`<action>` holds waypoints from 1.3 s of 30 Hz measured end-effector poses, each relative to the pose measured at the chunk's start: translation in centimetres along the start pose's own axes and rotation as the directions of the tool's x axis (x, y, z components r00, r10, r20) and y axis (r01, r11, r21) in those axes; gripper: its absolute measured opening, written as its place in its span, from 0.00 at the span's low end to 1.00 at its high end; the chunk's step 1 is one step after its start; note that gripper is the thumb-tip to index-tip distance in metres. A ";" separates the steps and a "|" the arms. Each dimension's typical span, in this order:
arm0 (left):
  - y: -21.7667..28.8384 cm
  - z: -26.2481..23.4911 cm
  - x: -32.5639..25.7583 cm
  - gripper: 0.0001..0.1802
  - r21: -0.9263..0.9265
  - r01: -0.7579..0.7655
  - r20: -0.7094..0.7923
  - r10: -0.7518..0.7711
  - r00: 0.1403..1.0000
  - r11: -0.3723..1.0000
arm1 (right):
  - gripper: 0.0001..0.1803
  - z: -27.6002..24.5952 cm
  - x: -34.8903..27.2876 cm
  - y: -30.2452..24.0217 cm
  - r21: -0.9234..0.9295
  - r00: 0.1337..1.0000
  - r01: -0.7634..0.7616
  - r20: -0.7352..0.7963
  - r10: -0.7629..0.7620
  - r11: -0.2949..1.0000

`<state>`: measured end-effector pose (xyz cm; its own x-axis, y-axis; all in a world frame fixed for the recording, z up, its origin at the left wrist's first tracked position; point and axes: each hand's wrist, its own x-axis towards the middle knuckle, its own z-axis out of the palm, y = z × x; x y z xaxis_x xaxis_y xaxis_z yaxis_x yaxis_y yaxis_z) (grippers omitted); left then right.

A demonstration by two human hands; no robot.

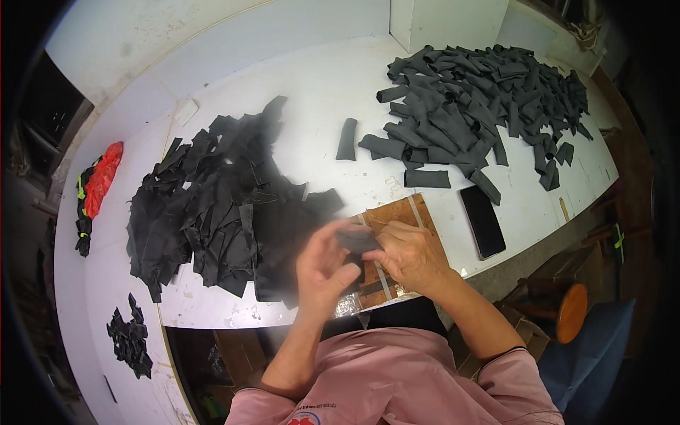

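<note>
one dark cloth piece (358,241) is pinched by the right hand (412,258); the left hand (320,265) curls against it, grip unclear; black scraps (219,227) lie left.

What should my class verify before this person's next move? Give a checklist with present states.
1. Right hand grips the dark fabric piece: ok.
2. Left hand grips it firmly: cannot tell; its fingers are at the piece, but blurred.
3. Pile of black pieces apart from pile of grey tubes: ok, left and right.
4. All tubes gathered: not ok, a single tube lies apart.
5. Black phone off the wooden board: ok.
</note>
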<state>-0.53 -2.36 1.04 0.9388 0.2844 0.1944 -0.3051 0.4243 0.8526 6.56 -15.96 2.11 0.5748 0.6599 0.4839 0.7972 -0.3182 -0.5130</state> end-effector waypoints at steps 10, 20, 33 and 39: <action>2.8 2.1 3.0 0.05 0.434 0.114 0.130 -0.187 0.974 0.893 | 0.07 1.2 -0.4 1.3 0.237 0.996 0.027 -0.089 -0.006 0.971; 3.6 3.4 2.4 0.08 0.673 -0.088 0.182 -0.049 0.982 0.734 | 0.06 2.1 -1.1 2.3 0.239 0.999 -0.007 -0.035 0.016 0.971; 2.1 0.1 1.5 0.08 -0.221 0.014 -0.021 -0.019 1.000 0.975 | 0.16 0.9 0.5 1.0 0.139 0.990 -0.043 0.136 0.024 0.989; 2.5 -0.5 1.8 0.09 -0.017 -0.120 0.050 0.120 0.991 0.993 | 0.18 0.2 0.2 0.3 0.110 0.997 0.057 0.038 -0.061 0.992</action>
<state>0.31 -0.33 3.32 0.9020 0.2900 0.3198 -0.4179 0.4014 0.8150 6.89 -15.78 1.90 0.5175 0.7033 0.4874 0.8034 -0.2032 -0.5597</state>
